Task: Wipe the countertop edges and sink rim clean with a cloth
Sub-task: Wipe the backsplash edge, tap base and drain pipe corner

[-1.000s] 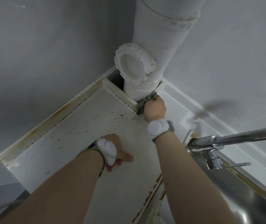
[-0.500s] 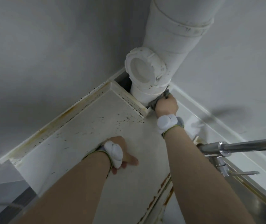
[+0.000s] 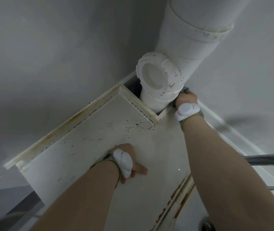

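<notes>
No readable brand, label or writing on my feed. Biggest first: grey walls (image 3: 58, 52) meet in a corner, w/ a fat white drain pipe (image 3: 194, 47) coming down into it; round capped side port (image 3: 156, 75) faces me. Pipe drops thru a square cut-out at the back corner of the countertop (image 3: 99, 147). Top is off-white, speckled w/ dark spots; raised back edge (image 3: 63, 132) along the wall shows yellow-brown staining. Rusty marks run along the sink rim (image 3: 179, 197) lower right. Metal faucet spout (image 3: 269, 160) crosses at right, blurred.

Hands well apart. Left hand (image 3: 129, 157) rests on the countertop mid-frame, thumb out toward the right, other fingers mostly hidden under the white wrist unit (image 3: 123, 162) – looks relaxed, holding nothing. Right hand (image 3: 186, 99) is up at the pipe base by the cut-out, fingers curled round a grey cloth (image 3: 185, 90); only a bit of cloth shows past the knuckles, pressed vs. the pipe foot. White wrist unit (image 3: 187, 110) on that arm too.
</notes>
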Available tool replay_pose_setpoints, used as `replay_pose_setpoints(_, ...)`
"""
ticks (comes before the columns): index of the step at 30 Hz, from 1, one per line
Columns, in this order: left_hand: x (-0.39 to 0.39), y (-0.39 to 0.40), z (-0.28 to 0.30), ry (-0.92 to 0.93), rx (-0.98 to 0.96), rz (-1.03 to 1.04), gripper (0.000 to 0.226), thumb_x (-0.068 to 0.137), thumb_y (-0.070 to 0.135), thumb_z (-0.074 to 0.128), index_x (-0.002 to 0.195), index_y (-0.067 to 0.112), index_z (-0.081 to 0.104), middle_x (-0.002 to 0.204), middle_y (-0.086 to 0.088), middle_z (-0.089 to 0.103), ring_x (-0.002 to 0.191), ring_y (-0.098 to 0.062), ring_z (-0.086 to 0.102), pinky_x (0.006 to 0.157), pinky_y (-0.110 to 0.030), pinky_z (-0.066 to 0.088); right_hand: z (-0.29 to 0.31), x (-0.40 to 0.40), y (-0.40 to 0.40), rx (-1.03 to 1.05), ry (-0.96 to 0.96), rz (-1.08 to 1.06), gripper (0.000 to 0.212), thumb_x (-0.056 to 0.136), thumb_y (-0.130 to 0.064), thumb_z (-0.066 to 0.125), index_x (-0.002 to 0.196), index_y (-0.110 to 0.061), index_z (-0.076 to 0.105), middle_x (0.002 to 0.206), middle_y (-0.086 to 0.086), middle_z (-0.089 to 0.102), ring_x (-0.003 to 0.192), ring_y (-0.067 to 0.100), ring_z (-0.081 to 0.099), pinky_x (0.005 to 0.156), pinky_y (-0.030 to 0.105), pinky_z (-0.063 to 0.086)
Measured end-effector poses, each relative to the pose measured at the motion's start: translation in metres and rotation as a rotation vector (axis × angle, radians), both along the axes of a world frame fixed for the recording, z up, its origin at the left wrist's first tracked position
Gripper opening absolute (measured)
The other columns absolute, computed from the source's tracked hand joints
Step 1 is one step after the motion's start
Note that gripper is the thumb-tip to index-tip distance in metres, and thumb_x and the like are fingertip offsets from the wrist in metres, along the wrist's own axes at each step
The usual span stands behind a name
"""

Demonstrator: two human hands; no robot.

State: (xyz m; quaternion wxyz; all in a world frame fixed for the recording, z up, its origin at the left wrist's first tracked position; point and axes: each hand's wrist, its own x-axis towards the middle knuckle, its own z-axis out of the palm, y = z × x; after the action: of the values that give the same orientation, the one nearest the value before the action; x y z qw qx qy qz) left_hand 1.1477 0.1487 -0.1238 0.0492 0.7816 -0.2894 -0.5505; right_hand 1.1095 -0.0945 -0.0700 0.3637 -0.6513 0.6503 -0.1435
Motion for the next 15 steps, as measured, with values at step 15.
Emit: replay_pose_setpoints(15, -0.003, -0.005, 0.017, 0.091, 0.179, -0.123, 0.051, 0.079, 0.060, 0.068, 0.062, 0.014, 0.058, 0.061, -0.004, 0.059, 0.051, -0.016, 0.054, 0.051, -0.020, 0.044, -0.013, -0.005, 0.048, 0.114, -0.087, -0.078, 0.028, 0.097, -0.014, 0.038, 0.113, -0.007, 0.060, 0.116, 0.014, 0.063, 0.106, 0.034, 0.058, 0.076, 0.028, 0.040)
